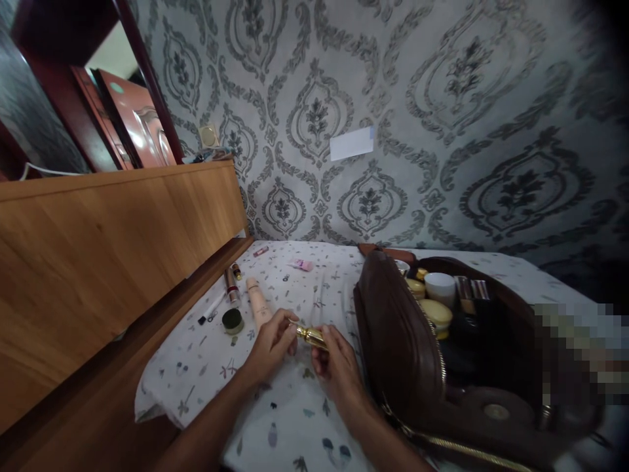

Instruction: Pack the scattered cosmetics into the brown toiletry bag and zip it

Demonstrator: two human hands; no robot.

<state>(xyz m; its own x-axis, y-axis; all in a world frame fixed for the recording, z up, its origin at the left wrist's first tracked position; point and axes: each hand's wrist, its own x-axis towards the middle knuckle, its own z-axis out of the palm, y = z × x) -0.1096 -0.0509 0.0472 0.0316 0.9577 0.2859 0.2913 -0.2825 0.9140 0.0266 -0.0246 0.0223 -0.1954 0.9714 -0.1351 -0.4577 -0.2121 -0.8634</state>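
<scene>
Between both hands is a slim, shiny gold cosmetic tube (312, 336); its exact kind cannot be made out. My right hand (337, 360) has its fingers wrapped round the thicker right end. At the narrower left end, the thumb and fingers of my left hand (275, 341) pinch it. A peach squeeze tube (257, 300) lies just beyond my left hand. Left of that sits a round dark-lidded jar (232, 321). To the right of my right hand stands a brown leather bag (403, 334), unzipped, with cosmetics inside.
Inside the bag are a white jar (440, 287), a yellow container (436, 313) and several small tubes. A pink tube (301, 265) and a brown tube (231, 286) lie on the patterned sheet (275, 406). A wooden headboard (122, 242) borders the left; a papered wall (314, 118) rises behind.
</scene>
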